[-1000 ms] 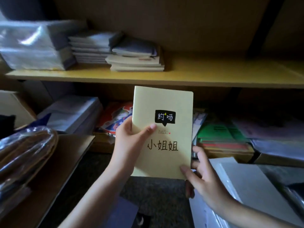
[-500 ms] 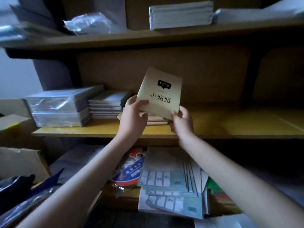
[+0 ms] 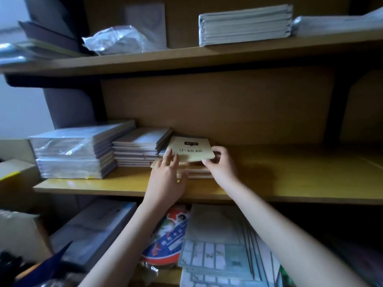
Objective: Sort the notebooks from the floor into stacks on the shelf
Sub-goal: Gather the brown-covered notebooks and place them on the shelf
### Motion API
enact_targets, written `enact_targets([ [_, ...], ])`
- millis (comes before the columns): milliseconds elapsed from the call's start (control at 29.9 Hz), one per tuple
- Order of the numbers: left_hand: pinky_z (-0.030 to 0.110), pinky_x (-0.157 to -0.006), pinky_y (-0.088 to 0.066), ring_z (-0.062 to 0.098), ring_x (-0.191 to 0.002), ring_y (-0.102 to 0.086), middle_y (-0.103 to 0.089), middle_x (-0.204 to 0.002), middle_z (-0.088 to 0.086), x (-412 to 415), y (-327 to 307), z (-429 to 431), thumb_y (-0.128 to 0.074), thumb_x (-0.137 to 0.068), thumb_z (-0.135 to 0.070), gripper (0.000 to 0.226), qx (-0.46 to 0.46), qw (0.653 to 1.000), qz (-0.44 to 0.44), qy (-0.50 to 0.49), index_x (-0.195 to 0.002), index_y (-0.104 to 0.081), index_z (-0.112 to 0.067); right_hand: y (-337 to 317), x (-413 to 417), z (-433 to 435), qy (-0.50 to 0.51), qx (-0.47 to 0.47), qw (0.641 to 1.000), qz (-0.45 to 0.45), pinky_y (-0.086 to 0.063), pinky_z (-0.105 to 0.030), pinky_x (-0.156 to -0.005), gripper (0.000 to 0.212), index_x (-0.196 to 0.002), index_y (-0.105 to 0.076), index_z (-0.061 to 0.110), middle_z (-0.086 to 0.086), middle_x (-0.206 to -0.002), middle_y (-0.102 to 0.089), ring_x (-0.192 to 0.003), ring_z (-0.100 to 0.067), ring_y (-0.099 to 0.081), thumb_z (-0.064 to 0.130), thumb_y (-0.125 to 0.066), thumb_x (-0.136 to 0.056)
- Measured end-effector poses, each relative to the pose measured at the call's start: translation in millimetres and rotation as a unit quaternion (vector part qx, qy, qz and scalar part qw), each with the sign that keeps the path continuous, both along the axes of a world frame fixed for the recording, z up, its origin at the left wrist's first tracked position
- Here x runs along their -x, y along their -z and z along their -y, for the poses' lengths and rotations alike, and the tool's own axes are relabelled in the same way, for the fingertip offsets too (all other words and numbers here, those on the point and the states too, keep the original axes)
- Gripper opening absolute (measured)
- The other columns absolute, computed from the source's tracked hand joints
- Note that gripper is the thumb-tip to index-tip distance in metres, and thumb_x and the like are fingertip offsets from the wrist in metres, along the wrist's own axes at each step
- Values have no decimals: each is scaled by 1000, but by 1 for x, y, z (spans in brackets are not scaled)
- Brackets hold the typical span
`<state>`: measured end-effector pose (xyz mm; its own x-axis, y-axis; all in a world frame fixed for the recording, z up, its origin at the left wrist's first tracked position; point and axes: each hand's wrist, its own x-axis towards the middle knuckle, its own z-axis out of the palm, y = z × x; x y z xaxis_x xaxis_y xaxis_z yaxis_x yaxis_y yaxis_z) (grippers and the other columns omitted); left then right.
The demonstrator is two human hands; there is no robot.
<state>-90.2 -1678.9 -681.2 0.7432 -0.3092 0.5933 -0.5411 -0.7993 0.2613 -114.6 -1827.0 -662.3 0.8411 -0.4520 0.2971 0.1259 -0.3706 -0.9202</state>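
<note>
My left hand (image 3: 165, 179) lies straight-fingered on one near corner of the cream notebook (image 3: 190, 149). My right hand (image 3: 222, 166) pinches the other, thumb apparently underneath. The book sits tilted atop the short stack (image 3: 194, 172) on the shelf (image 3: 290, 179). If I let go while it's askew, it could slide off.

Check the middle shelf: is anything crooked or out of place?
The yellow notebook, touched by the left hand and pinched by the right hand, sits askew over the low stack, its right corner overhanging. That stack's lower books are fanned unevenly too.
</note>
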Motion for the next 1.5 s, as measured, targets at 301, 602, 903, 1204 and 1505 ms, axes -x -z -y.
enact_targets([
  [301, 39, -104, -21, 25, -134, -20, -11, -158, 4, -16, 11, 4, -8, -77, -68, 86, -92, 991, 51, -80, -148, -22, -22, 10, -20, -2, 146, 189, 971, -11, -38, -25, -59, 12, -82, -51, 25, 6, -91, -65, -85, -19, -61, 30, -61, -89],
  [602, 45, -108, -12, 10, -138, -28, -38, -147, -10, -27, 12, -1, -16, -81, -68, 72, -97, 992, 84, -9, -136, -41, -29, 19, -27, 5, 18, 198, 980, 30, -52, -26, -77, 17, -102, -58, 26, 11, -97, -55, -103, -15, -55, 13, -54, -92],
  [903, 47, -108, -11, 10, -144, -10, -17, -157, -8, -45, 3, 9, -4, -74, -76, 86, -107, 994, 6, -16, -147, -22, -35, 19, -24, 2, -5, 277, 961, 20, -38, -39, -104, 34, -127, -53, 25, 5, -135, -50, -124, -18, -40, 14, -43, -97],
  [1204, 45, -106, -10, 11, -143, -11, -19, -157, -8, -49, 6, 11, -8, -77, -74, 81, -111, 993, 12, -26, -147, -22, -36, 21, -24, 2, 0, 329, 944, -8, -30, -34, -109, 42, -140, -43, 20, -1, -138, -39, -127, -18, -36, 20, -39, -98],
  [1505, 40, -104, -18, 21, -127, -42, -51, -136, 0, -26, 11, 3, -21, -86, -50, 58, 11, 995, 104, -6, -127, -52, -23, 20, -4, -6, 51, 300, 932, 195, -46, -39, -89, 28, -96, -67, 17, -1, -103, -61, -97, -19, -57, 6, -44, -84],
])
